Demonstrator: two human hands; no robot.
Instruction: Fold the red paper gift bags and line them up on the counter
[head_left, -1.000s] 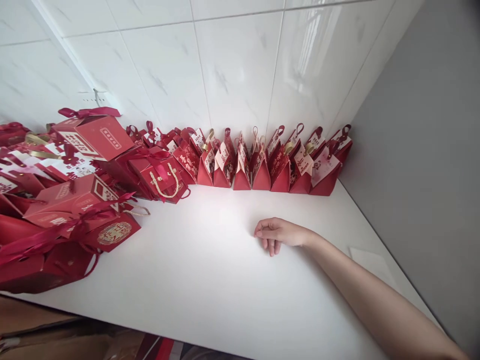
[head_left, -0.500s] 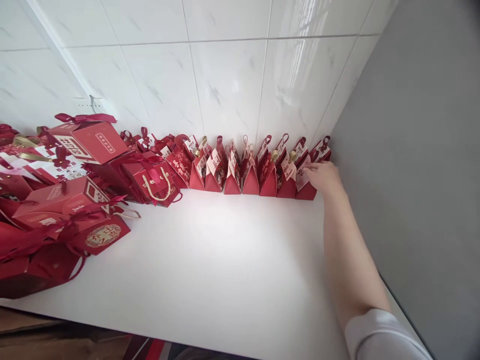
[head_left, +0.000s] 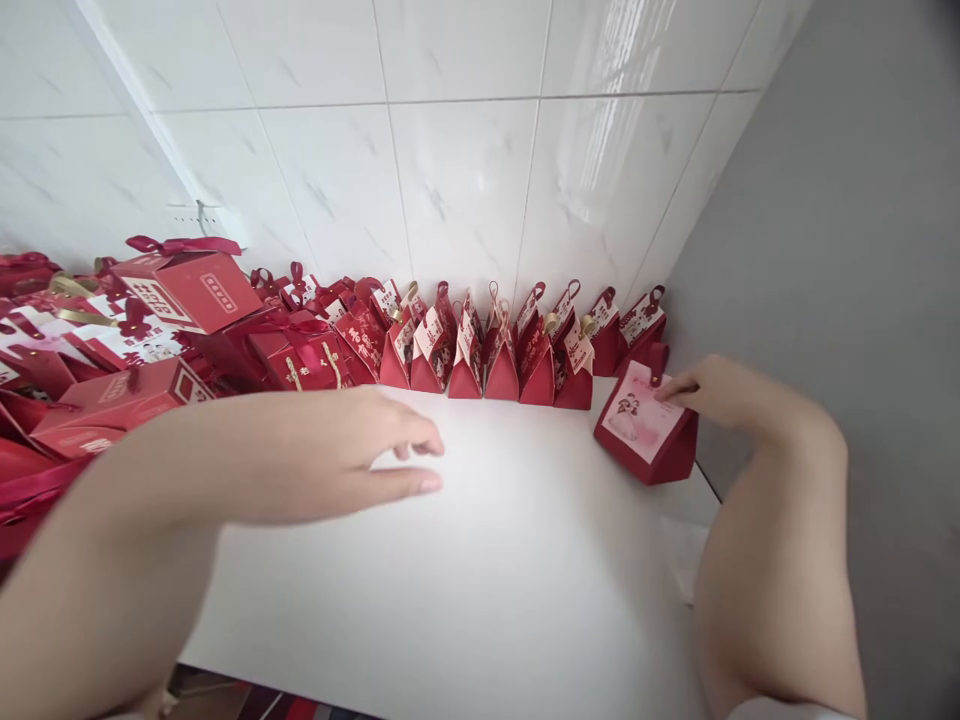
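My right hand (head_left: 709,392) is closed on the top of a red gift box (head_left: 646,425) with a pink printed front showing two small figures and a ribbon loop. The box is tilted and sits in front of the row, at the right end of the white table. My left hand (head_left: 382,445) hovers over the table with its thumb and fingers apart and nothing in them. Behind both hands, a row of similar red gift boxes (head_left: 501,368) with ribbon loops stands along the wall.
Larger red boxes with ribbons (head_left: 184,285) are piled at the left. A white tiled wall (head_left: 465,190) closes off the back, and a grey panel (head_left: 825,230) rises on the right. The white table's (head_left: 465,600) front edge shows at the bottom.
My right hand has drawn the pink-fronted gift box out of the row, forward and to the right, leaving a gap. My left hand has come into view from the left.
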